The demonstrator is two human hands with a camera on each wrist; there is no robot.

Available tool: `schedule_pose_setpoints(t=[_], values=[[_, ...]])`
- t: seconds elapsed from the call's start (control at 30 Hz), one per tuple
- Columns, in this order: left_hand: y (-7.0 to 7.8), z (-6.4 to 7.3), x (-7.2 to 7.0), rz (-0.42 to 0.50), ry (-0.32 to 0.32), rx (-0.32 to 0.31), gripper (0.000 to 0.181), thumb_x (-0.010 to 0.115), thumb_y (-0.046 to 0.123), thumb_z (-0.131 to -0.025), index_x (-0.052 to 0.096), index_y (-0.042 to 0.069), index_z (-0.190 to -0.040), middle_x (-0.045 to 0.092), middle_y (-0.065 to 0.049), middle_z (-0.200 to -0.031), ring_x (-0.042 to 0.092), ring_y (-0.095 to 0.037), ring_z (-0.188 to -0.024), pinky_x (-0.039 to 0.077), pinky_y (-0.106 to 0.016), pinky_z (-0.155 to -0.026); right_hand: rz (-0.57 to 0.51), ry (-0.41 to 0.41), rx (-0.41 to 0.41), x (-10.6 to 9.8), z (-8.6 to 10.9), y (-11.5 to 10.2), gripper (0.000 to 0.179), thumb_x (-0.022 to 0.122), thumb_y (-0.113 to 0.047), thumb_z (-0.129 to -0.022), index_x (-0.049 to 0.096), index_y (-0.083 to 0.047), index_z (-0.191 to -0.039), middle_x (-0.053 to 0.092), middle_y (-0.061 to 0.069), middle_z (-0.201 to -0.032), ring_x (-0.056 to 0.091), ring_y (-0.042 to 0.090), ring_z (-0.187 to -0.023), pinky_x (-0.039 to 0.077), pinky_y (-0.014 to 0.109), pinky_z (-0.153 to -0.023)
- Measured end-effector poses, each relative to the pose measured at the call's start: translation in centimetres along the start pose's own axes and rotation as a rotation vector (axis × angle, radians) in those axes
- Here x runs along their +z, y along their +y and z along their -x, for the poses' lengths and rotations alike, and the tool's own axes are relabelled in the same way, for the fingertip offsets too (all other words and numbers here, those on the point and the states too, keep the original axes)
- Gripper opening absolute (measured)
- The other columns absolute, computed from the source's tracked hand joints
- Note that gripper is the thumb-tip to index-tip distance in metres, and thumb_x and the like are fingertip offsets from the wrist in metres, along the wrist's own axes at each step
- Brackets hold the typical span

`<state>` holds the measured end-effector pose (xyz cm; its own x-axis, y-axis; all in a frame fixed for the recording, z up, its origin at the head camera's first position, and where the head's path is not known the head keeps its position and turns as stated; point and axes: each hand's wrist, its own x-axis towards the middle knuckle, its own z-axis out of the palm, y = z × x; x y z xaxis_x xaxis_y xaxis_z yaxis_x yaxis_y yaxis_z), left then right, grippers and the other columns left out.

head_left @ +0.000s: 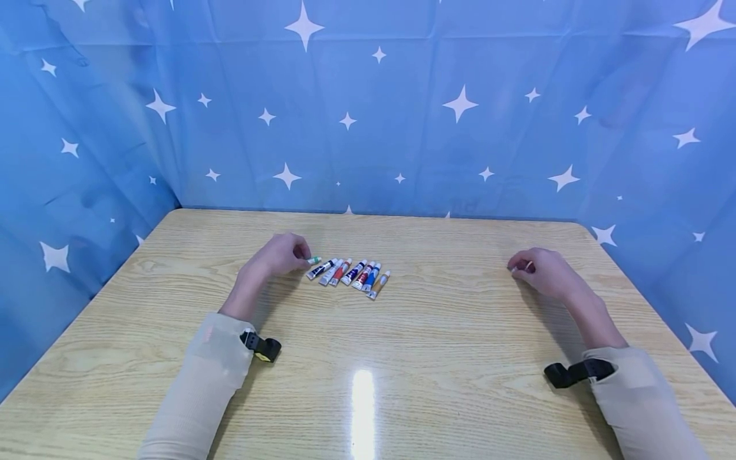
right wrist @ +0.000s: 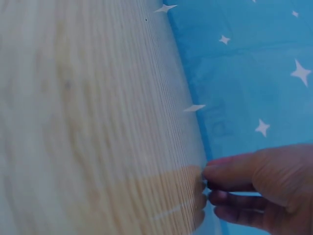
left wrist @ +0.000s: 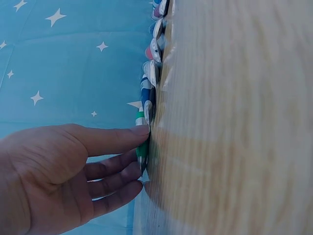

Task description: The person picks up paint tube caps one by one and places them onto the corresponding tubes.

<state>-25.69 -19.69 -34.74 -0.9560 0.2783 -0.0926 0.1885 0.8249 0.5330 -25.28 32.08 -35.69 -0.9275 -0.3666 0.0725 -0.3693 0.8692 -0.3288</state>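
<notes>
My left hand (head_left: 282,254) is at the left end of a row of small paint tubes. Its thumb and fingers pinch a green paint tube (left wrist: 142,148), whose green-banded cap end (head_left: 314,260) pokes out past the fingertips. Beside it lies a dark blue tube (head_left: 321,269), followed by a pale tube (head_left: 331,272), a red-orange tube (head_left: 341,272) and several more, ending with an ochre tube (head_left: 379,285). Far to the right, my right hand (head_left: 540,271) rests with loosely bent fingers on the tabletop. In the right wrist view, nothing shows between its thumb and fingers (right wrist: 239,208).
The wooden table (head_left: 448,332) has a clear cover with a bright light reflection (head_left: 363,412) near the front. A blue curtain (head_left: 391,83) with white stars hangs behind the table and along both sides. Each wrist wears a black camera strap.
</notes>
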Motion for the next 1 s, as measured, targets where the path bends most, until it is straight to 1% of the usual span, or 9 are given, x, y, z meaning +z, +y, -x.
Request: schedule_pose_setpoints(t=[0.2,0.47,0.6,0.73,0.87,1.0], values=[[0.0,0.1,0.0,-0.01,-0.027,-0.028,0.014,0.071,0.01,-0.094,0.068,-0.001,-0.102,0.065,-0.012,-0.095,0.057,-0.023,-0.083,0.048,-0.034,-0.073,0.008,0.017,0.016,0.1,0.1,0.0,0.006,0.067,-0.003,-0.095,0.071,0.001,-0.098,0.069,0.012,-0.09,0.063,0.03,-0.084,0.05,0.048,-0.074],[0.0,0.1,-0.1,-0.002,-0.037,-0.025,0.016,0.074,0.012,-0.092,0.067,-0.001,-0.099,0.063,-0.01,-0.088,0.054,-0.02,-0.076,0.046,-0.03,-0.066,-0.002,0.026,0.041,0.1,0.3,-0.4,0.007,0.066,-0.006,-0.096,0.07,-0.001,-0.098,0.069,0.009,-0.091,0.063,0.026,-0.084,0.049,0.045,-0.075],[0.1,0.2,-0.2,0.022,-0.028,-0.018,0.016,0.073,0.01,-0.092,0.066,-0.002,-0.1,0.062,-0.01,-0.088,0.054,-0.02,-0.075,0.046,-0.029,-0.064,-0.017,0.034,0.047,0.0,0.3,-0.5,0.009,0.067,-0.008,-0.096,0.069,0.0,-0.099,0.069,0.009,-0.091,0.062,0.025,-0.083,0.05,0.044,-0.074],[0.2,0.1,-0.2,0.036,-0.009,0.001,0.014,0.072,0.009,-0.093,0.066,-0.002,-0.1,0.062,-0.01,-0.088,0.055,-0.02,-0.076,0.047,-0.03,-0.065,-0.034,0.044,0.043,-0.2,0.3,-0.7,0.01,0.067,-0.009,-0.097,0.068,0.001,-0.1,0.068,0.01,-0.091,0.061,0.024,-0.082,0.05,0.042,-0.073],[0.3,0.1,-0.1,0.047,0.014,0.022,0.014,0.072,0.01,-0.093,0.067,-0.001,-0.099,0.063,-0.01,-0.088,0.056,-0.021,-0.078,0.048,-0.03,-0.067,-0.05,0.072,0.024,-0.4,0.1,-1.1,0.01,0.066,-0.007,-0.097,0.068,0.002,-0.101,0.068,0.011,-0.091,0.061,0.024,-0.082,0.05,0.042,-0.073],[0.8,0.2,-0.1,0.059,0.032,0.045,0.015,0.074,0.011,-0.091,0.067,0.0,-0.097,0.063,-0.009,-0.088,0.057,-0.021,-0.079,0.049,-0.032,-0.07,-0.05,0.107,-0.003,-0.6,0.0,-1.9,0.011,0.064,-0.006,-0.097,0.068,0.003,-0.101,0.069,0.009,-0.089,0.063,0.024,-0.081,0.051,0.04,-0.072]])
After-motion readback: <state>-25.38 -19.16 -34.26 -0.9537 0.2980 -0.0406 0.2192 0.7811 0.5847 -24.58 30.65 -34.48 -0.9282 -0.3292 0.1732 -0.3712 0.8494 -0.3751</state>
